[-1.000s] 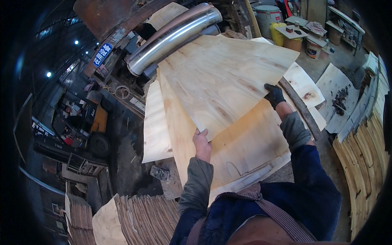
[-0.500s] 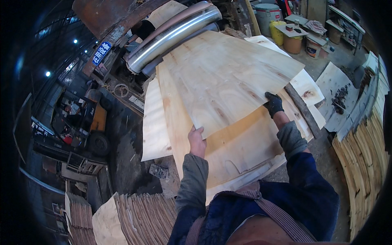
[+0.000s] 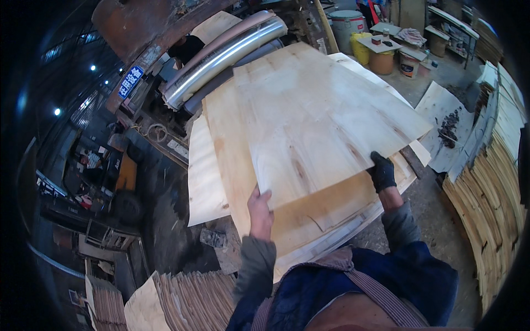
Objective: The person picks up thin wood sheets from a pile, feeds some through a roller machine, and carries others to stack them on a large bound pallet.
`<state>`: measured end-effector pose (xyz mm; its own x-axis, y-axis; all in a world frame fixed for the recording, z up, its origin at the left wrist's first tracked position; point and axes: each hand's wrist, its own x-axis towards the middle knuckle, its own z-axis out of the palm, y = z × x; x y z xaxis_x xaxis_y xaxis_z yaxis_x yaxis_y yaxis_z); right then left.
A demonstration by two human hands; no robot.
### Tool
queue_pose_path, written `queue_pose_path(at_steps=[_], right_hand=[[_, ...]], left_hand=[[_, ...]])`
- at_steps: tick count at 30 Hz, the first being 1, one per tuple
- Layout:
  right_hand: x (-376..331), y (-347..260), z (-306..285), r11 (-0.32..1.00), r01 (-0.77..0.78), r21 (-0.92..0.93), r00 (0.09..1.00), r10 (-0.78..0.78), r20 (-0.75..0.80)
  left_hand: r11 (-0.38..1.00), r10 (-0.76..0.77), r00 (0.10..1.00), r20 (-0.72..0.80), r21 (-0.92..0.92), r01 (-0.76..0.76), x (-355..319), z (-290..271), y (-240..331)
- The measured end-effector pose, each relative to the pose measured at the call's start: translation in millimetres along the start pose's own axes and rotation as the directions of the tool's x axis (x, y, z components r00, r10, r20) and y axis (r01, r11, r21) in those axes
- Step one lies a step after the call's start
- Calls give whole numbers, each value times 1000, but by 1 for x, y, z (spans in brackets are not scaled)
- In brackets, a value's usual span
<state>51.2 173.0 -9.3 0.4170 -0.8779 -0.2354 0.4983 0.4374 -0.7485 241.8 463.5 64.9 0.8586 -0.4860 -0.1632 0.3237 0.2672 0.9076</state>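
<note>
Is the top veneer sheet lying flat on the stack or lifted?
Lifted. The top veneer sheet is raised at its near edge by the left hand and right hand, above the stack.

Big steel roller [image 3: 223,52] is sitting at the back with a rusty hood [image 3: 143,22] hanging over it. Buckets [image 3: 381,58] and a grey drum [image 3: 345,22] are standing top right by a small table [image 3: 381,44]. Veneer stacks [image 3: 497,187] are piling up along the right, more strips [image 3: 187,298] lying bottom left. A blue sign [image 3: 130,81] is hanging on the left.
</note>
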Motion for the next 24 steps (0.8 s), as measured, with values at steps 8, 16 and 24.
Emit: queue_pose_path(at_steps=[8,16,24], right_hand=[[-4,24,-45,994,12,-113,993,1,118],[87,13,22,999,-17,-47,985,24,172],[166,-1,55,989,-57,-138,997,50,-54]], left_hand=[[999,3,998,-69,-46,-6,-103,-11,-29],[993,43,996,-78,-107,-51,-17,8,-46],[992,68,997,-44,-105,-72,73,53,-43]])
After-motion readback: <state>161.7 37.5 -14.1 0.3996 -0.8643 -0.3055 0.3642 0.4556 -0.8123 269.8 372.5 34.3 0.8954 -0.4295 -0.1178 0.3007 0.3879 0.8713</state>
